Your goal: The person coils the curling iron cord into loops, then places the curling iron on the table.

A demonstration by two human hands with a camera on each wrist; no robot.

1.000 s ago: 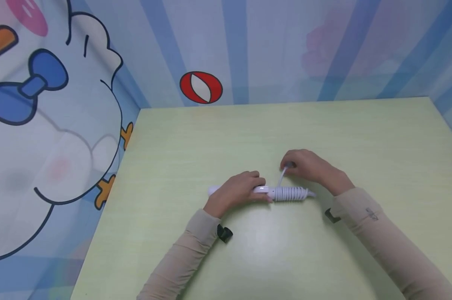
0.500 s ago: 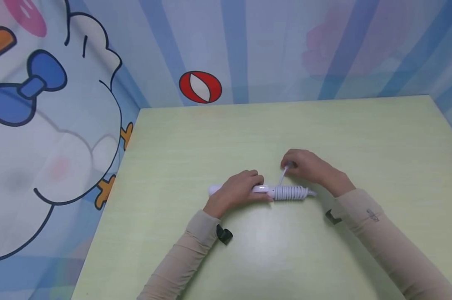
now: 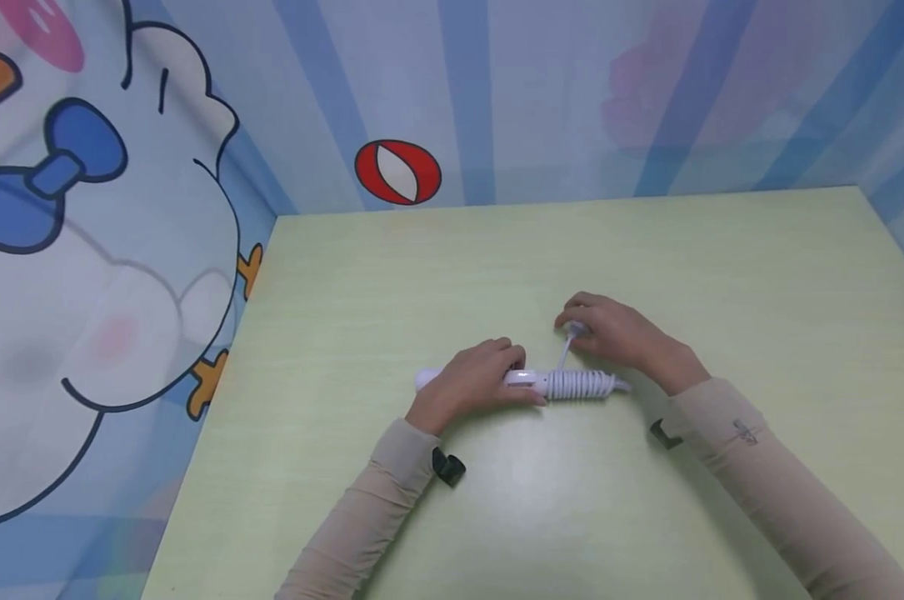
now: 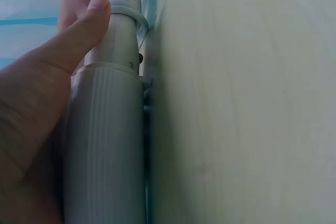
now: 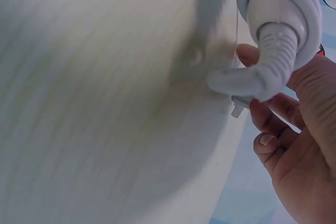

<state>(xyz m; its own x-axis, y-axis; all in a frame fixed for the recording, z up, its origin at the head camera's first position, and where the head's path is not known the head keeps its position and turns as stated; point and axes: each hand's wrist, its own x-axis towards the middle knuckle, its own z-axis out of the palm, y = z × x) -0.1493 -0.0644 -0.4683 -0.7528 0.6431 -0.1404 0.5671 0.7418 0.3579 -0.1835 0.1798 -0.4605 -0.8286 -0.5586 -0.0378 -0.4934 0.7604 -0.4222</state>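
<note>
A white hair-styling iron (image 3: 541,381) lies sideways on the table, with its cord (image 3: 581,385) wound in tight coils round the handle. My left hand (image 3: 476,379) grips its body from above, thumb along the near side and fingers over the far side; the left wrist view shows the thumb beside the ribbed casing (image 4: 107,145). Just behind the coils, my right hand (image 3: 609,332) pinches the plug (image 3: 575,328) at the cord's free end. One metal prong of the plug (image 5: 239,108) shows in the right wrist view, below the bent cord sleeve (image 5: 270,64).
The pale green table (image 3: 392,275) meets a blue striped wall (image 3: 541,100) at the back. To the left stands a panel with a cartoon figure (image 3: 144,333). Dark straps sit at both sleeve cuffs.
My right hand's fingers have lifted and spread slightly, so more of the plug shows. The left hand and the iron stay in place; the view has shifted a little.
</note>
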